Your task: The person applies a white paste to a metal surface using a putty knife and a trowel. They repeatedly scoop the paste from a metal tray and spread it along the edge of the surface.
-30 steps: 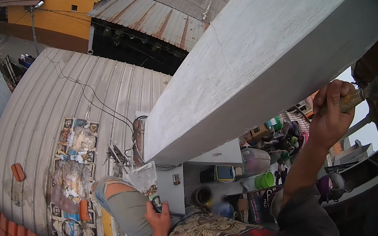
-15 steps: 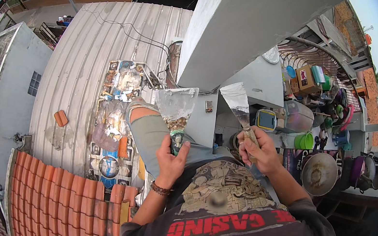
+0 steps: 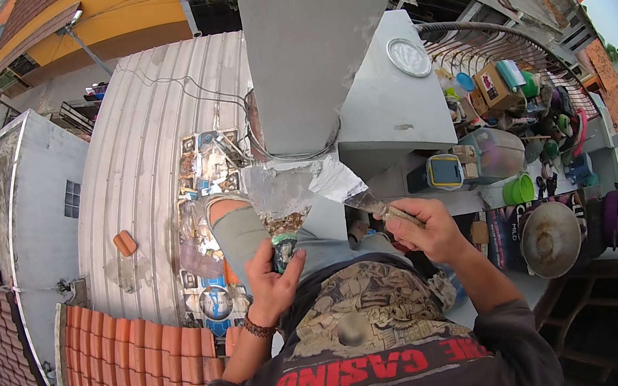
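My left hand (image 3: pixel 270 282) is closed around the dark green handle of a wide putty knife (image 3: pixel 282 190), held upright with its stained blade pointing away from me. In my right hand (image 3: pixel 430 231) is a narrower putty knife (image 3: pixel 364 199), its worn handle wrapped by the fingers. White paste coats this second blade, which tilts to the left. Its tip meets or overlaps the right edge of the wide blade; I cannot tell whether they touch. Just beyond both blades stands a grey plastered pillar (image 3: pixel 328 54).
A grey ledge (image 3: pixel 383 102) bearing a round white lid (image 3: pixel 409 57) lies right of the pillar. Further right are boxes, a green bucket (image 3: pixel 518 190) and a wok (image 3: pixel 550 238). On the left are a corrugated metal roof (image 3: pixel 149 137), orange tiles (image 3: pixel 137 378) and loose cables (image 3: pixel 202 89).
The narrower putty knife has swung from upright to leaning left, bringing its blade against or over the wide one. My view has shifted, and the pillar now appears more central and upright.
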The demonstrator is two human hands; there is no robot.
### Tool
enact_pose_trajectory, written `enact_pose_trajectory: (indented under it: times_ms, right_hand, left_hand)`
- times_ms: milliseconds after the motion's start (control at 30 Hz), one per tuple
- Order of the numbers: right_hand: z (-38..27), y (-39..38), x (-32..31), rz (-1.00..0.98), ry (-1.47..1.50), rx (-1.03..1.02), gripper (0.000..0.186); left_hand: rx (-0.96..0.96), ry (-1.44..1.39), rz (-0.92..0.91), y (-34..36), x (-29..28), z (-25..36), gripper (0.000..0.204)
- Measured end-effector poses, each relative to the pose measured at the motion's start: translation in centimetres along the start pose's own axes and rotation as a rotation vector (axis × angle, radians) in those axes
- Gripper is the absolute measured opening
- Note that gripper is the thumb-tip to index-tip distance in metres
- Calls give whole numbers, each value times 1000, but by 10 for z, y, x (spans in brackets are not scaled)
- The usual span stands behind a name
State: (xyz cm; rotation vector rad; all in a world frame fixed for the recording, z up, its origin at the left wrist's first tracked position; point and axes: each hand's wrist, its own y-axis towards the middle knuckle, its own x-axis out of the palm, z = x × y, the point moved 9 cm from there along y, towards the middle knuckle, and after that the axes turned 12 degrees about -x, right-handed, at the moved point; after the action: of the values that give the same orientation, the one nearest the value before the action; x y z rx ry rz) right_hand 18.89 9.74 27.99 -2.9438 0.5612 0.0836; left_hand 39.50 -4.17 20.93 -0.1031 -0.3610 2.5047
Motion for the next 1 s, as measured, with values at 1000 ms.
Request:
enact_pose_trajectory:
  times_ms: [1000]
  right_hand:
    - [-27,10,-7,-24,-165,-62,25]
  left_hand:
    - [-142,-100,-73,-8,-11,19,12]
